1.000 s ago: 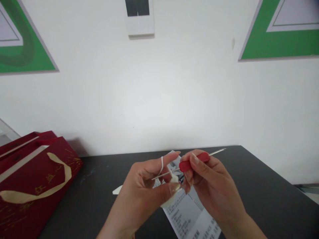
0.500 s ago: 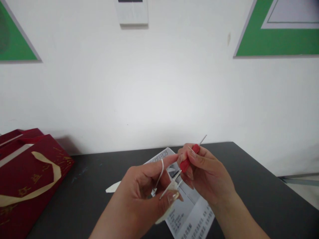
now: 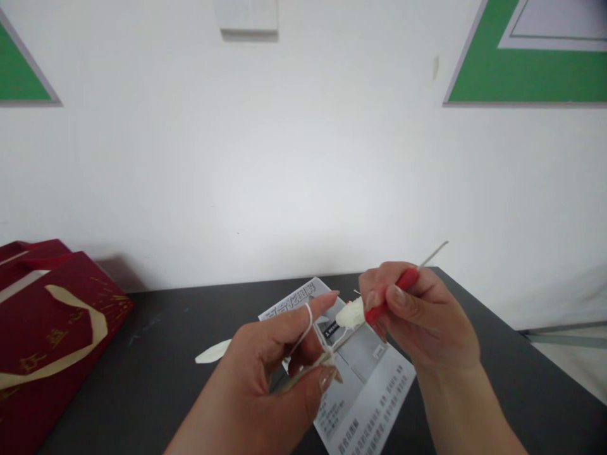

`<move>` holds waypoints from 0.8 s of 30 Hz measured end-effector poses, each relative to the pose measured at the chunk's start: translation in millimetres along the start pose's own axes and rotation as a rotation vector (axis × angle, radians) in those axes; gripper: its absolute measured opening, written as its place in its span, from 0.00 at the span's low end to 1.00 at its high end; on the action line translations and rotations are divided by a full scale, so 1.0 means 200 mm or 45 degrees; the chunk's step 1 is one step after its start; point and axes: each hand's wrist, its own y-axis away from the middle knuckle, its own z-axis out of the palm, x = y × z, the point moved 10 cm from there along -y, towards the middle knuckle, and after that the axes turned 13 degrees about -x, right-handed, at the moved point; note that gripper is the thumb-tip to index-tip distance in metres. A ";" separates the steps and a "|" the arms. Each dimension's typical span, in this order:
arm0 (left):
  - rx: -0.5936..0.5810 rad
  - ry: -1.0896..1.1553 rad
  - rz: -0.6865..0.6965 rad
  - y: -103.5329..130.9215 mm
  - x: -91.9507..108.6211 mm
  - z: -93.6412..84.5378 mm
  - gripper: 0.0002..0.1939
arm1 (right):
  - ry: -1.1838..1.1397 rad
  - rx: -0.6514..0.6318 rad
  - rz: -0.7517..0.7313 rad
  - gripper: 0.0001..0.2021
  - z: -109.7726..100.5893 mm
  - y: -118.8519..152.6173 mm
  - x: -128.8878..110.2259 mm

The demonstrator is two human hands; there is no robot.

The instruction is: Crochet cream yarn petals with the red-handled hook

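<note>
My left hand (image 3: 279,373) is closed, thumb and fingers pinching a small piece of white crochet work (image 3: 327,358). A white yarn strand (image 3: 309,319) loops over its raised index finger. My right hand (image 3: 422,313) grips the red handle of a crochet hook (image 3: 396,292); a thin metal shaft sticks out at the upper right. The hook's other end points down toward the crochet work, where a loop of yarn is drawn out. Just left of my right hand, a white crocheted petal (image 3: 351,314) shows above the printed sheet, partly hidden by the fingers.
A printed instruction sheet (image 3: 365,404) lies on the dark table (image 3: 165,354) beneath my hands. Left of my left hand is another white petal-shaped piece (image 3: 212,352). A dark red gift bag (image 3: 61,328) with a cream ribbon stands at the left. Behind is a white wall (image 3: 303,158).
My right hand has moved right with the hook, away from my left hand, drawing out the yarn loop. The white petal beside my right hand now shows. The view has shifted slightly.
</note>
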 end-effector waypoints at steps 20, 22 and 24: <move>0.218 -0.093 0.067 0.03 0.07 -0.06 0.07 | 0.565 0.029 -0.272 0.05 0.10 0.09 -0.22; 0.241 -0.124 0.086 0.04 0.08 -0.07 0.08 | 0.625 0.031 -0.292 0.04 0.12 0.11 -0.23; 0.278 -0.134 0.096 0.04 0.08 -0.08 0.10 | 0.689 0.044 -0.304 0.04 0.13 0.13 -0.24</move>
